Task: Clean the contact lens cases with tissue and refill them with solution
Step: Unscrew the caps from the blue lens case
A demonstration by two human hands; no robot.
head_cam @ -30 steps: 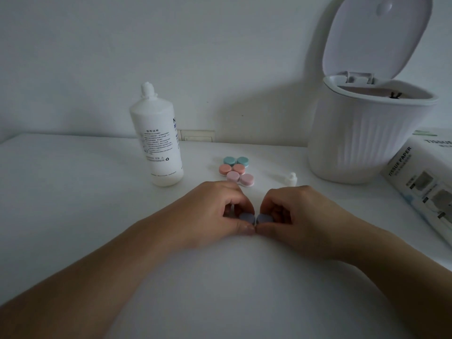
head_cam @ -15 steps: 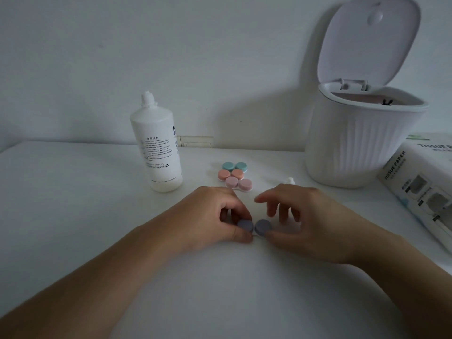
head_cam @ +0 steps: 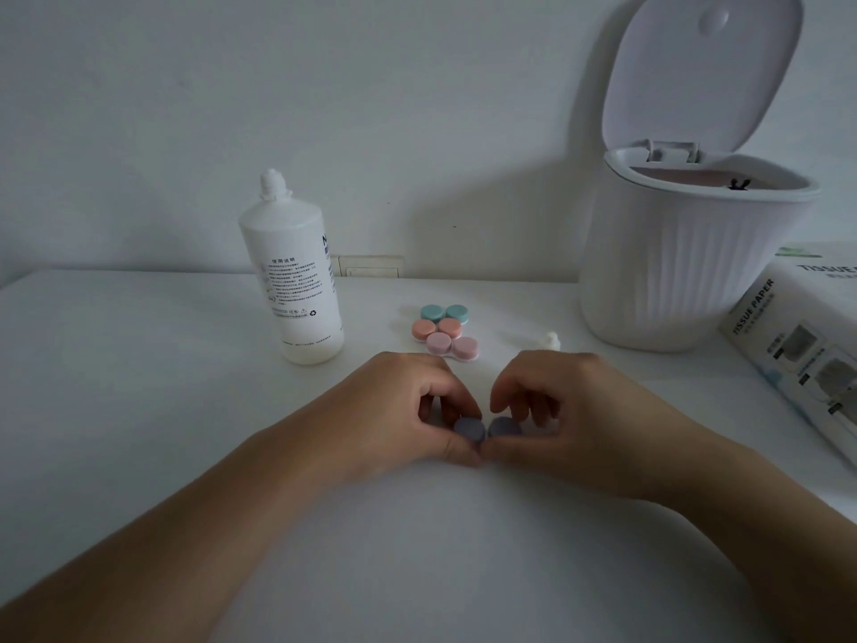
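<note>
Now pinching both caps of the purple lens case (head_cam: pixel 486 429) again, left hand (head_cam: pixel 408 410) on the left cap, right hand (head_cam: pixel 561 410) back on the right after lifting off half a second ago. Sitting on the table (head_cam: pixel 139 387), caps on. Probably unscrewing or tightening; hard telling which.
</note>
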